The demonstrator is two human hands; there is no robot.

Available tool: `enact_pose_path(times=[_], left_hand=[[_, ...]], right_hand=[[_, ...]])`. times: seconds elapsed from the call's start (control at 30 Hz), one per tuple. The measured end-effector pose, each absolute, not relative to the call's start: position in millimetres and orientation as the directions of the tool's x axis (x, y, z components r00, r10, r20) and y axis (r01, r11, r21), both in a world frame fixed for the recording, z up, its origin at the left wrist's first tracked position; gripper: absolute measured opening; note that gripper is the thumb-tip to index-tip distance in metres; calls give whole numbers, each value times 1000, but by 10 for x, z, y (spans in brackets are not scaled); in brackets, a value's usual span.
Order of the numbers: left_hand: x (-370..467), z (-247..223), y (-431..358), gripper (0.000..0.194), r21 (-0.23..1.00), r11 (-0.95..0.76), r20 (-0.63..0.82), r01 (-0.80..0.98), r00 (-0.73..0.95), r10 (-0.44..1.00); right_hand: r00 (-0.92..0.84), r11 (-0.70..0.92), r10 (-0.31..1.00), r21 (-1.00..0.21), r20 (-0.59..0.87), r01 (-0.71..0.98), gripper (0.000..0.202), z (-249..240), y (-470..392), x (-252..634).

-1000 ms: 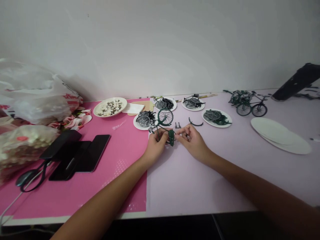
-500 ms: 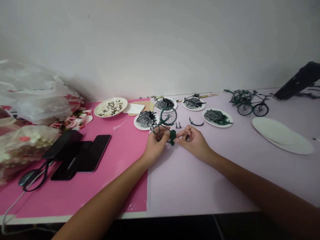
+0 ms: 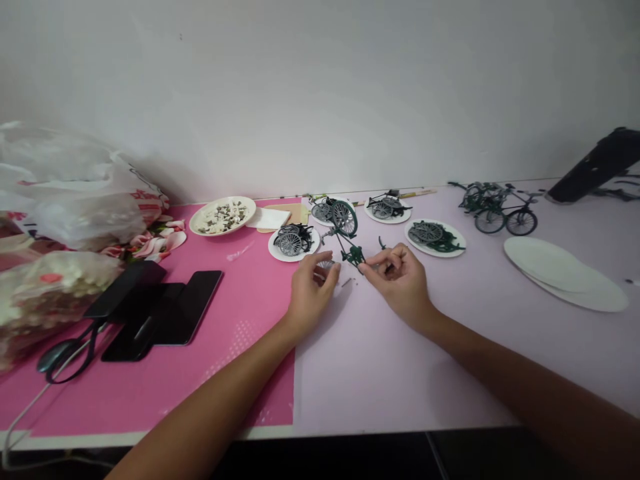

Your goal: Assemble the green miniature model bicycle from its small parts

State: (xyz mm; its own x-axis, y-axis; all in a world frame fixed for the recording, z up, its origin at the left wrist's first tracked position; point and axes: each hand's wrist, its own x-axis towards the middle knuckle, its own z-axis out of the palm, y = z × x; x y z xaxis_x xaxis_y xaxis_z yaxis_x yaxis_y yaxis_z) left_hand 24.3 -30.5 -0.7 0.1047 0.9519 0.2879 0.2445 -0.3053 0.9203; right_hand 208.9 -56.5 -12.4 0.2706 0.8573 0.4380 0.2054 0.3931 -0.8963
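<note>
My right hand [image 3: 400, 283] pinches the lower end of a green toy bicycle frame [image 3: 353, 255], which is tilted with its spoked wheel [image 3: 345, 219] up and away from me. To the left, my left hand [image 3: 313, 287] has its thumb and fingers apart, with a grey spoked wheel [image 3: 326, 265] showing between them; whether it touches that wheel is unclear. Small dark parts [image 3: 349, 283] lie on the table between my hands. A curved dark piece [image 3: 382, 243] is partly hidden behind my right hand.
Plates of bicycle parts [image 3: 435, 251] stand behind the hands. Assembled toy bicycles [image 3: 521, 220] and stacked white plates [image 3: 560, 270] are at right. At left are a bowl [image 3: 223, 229], a black phone [image 3: 197, 303] and plastic bags [image 3: 65, 193].
My left hand has let go of the bicycle and opened. The bicycle has turned and shifted right, now held by my right hand. A grey wheel shows by my left fingers.
</note>
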Motion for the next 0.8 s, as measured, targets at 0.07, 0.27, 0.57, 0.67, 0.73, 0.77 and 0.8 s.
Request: enact_pose_path(times=[0.07,0.27,0.57,0.67,0.73,0.77,0.8], left_hand=[[242,26,-325,34,911,-343,314,230,153,937],[266,15,-343,45,923,-348,310,167,216,926],[265,-25,-308,41,970,-226,205,83,213,956],[264,-23,-302,38,974,-213,191,82,215,958],[262,-26,-300,36,970,-224,201,91,213,956],[261,-29,-300,35,968,-231,207,98,213,955],[261,-34,-300,35,966,-237,210,105,215,954]], right_hand=[[240,406,857,-885,456,228,55,-135,-570,2088],[118,443,853,-825,508,350,40,-147,-600,2100],[-20,476,860,-787,510,393,41,-163,-583,2123],[-27,461,870,-792,493,401,42,-158,-580,2122],[-22,456,871,-793,490,404,42,-155,-581,2123],[-22,453,874,-795,486,404,43,-153,-581,2125],[-22,448,876,-798,481,404,46,-152,-580,2128]])
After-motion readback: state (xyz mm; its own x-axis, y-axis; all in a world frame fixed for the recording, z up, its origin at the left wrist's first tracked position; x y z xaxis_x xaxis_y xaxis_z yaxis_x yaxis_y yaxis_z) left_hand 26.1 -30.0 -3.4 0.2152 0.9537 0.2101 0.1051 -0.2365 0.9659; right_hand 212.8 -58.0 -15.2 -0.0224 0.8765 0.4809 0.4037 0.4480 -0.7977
